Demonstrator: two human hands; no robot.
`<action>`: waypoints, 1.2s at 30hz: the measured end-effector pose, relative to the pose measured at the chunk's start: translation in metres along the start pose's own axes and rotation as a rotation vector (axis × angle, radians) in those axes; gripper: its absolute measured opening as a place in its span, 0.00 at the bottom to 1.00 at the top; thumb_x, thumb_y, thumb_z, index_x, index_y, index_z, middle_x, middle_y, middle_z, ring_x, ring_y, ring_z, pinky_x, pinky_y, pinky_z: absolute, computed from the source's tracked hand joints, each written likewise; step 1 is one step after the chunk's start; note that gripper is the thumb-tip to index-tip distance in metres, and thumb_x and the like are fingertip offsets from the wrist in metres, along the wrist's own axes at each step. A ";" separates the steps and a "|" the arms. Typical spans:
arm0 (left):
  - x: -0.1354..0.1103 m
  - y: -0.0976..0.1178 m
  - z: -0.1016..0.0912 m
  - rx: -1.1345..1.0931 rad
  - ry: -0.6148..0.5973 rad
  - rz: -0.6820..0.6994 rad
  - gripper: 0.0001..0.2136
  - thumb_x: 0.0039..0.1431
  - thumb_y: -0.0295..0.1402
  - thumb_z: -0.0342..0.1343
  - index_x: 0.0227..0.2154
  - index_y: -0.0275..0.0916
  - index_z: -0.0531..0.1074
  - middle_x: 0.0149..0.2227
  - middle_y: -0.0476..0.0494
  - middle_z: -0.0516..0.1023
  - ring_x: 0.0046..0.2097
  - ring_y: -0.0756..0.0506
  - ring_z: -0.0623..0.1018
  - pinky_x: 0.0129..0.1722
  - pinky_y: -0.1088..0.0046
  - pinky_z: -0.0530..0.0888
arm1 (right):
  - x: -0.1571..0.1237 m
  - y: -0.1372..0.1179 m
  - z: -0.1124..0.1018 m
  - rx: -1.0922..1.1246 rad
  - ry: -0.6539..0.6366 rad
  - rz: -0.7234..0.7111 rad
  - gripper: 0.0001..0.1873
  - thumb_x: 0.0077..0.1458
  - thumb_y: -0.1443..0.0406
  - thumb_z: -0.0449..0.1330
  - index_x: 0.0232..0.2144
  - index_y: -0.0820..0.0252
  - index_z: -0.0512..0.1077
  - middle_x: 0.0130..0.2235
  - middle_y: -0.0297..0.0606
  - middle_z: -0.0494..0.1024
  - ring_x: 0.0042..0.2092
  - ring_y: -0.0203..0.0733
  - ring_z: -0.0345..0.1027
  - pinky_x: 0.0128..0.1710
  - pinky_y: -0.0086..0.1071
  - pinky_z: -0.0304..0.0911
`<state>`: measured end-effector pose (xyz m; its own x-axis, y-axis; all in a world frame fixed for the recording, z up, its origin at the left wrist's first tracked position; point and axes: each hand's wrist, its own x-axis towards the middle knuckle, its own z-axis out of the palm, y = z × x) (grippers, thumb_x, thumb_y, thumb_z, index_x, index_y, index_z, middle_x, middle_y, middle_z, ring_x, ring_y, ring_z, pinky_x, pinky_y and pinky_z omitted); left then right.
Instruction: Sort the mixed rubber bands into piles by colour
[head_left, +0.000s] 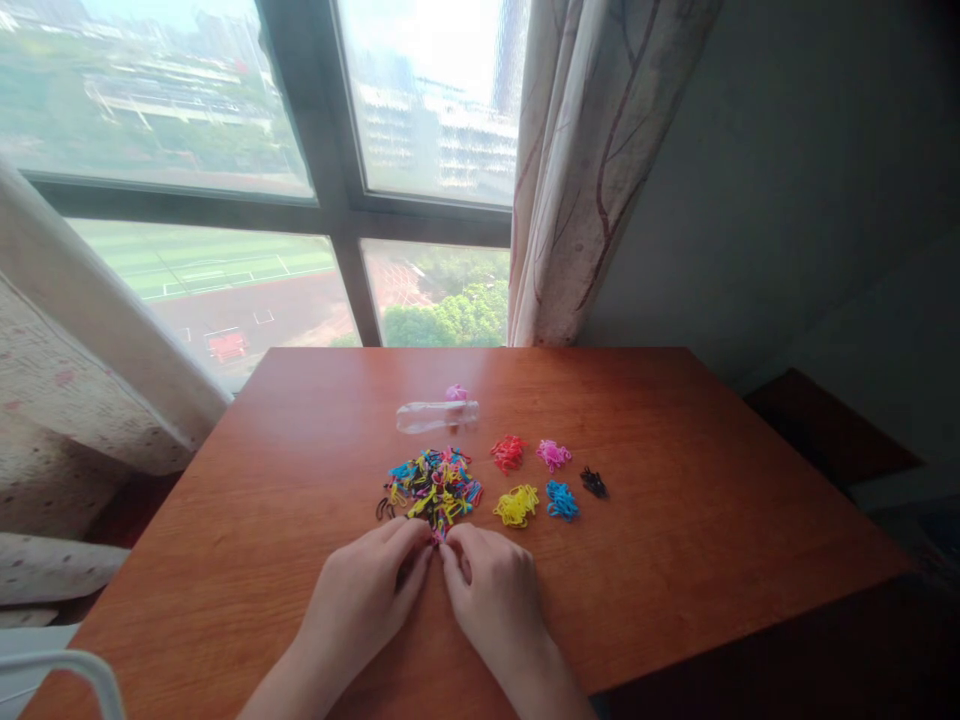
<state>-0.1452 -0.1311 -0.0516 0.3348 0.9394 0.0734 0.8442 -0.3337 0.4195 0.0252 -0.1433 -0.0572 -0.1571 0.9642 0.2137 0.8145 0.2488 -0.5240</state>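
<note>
A mixed heap of small coloured loops in yellow, blue, black, red and pink lies on the table; whether they are bands or pins I cannot tell. At its near edge my left hand has thumb and forefinger pinched together. My right hand mirrors it, its fingertips almost meeting the left ones. Between them show a few pink loops, partly hidden by the fingers. Single-colour piles sit to the right: red, pink, yellow, blue and black.
Behind the heap lies a clear plastic bag, with a small pink object just beyond it. The wooden table reaches back to a window with curtains. A white curved bar stands at the lower left.
</note>
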 end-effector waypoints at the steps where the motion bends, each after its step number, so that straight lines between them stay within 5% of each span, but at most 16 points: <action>1: 0.000 0.000 0.000 -0.001 0.002 0.004 0.07 0.65 0.34 0.48 0.38 0.46 0.71 0.36 0.50 0.79 0.37 0.47 0.79 0.35 0.75 0.69 | 0.000 0.000 0.000 -0.003 0.004 -0.001 0.06 0.60 0.68 0.55 0.30 0.55 0.69 0.27 0.30 0.75 0.29 0.36 0.69 0.29 0.27 0.48; 24: 0.002 0.004 -0.003 -0.003 -0.046 -0.054 0.07 0.65 0.37 0.47 0.36 0.45 0.70 0.35 0.50 0.78 0.37 0.46 0.78 0.34 0.74 0.68 | -0.002 0.004 -0.009 0.402 0.040 0.112 0.09 0.60 0.66 0.53 0.30 0.57 0.71 0.24 0.29 0.70 0.25 0.34 0.63 0.27 0.25 0.53; 32: 0.001 0.005 -0.004 0.012 -0.057 -0.075 0.08 0.65 0.36 0.46 0.36 0.45 0.70 0.36 0.49 0.79 0.37 0.45 0.79 0.33 0.73 0.68 | 0.028 0.072 -0.063 0.106 0.259 0.168 0.12 0.60 0.59 0.54 0.30 0.57 0.73 0.21 0.29 0.69 0.23 0.35 0.62 0.27 0.27 0.52; 36: 0.001 0.005 -0.005 -0.002 -0.051 -0.076 0.07 0.65 0.35 0.46 0.37 0.45 0.70 0.36 0.50 0.79 0.37 0.46 0.79 0.33 0.73 0.69 | 0.047 0.109 -0.080 -0.209 0.186 0.302 0.09 0.59 0.61 0.56 0.30 0.55 0.73 0.23 0.31 0.73 0.27 0.38 0.65 0.26 0.28 0.48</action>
<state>-0.1429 -0.1312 -0.0454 0.2910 0.9567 -0.0042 0.8672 -0.2618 0.4236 0.1511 -0.0779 -0.0379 0.1942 0.9533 0.2314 0.9075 -0.0850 -0.4113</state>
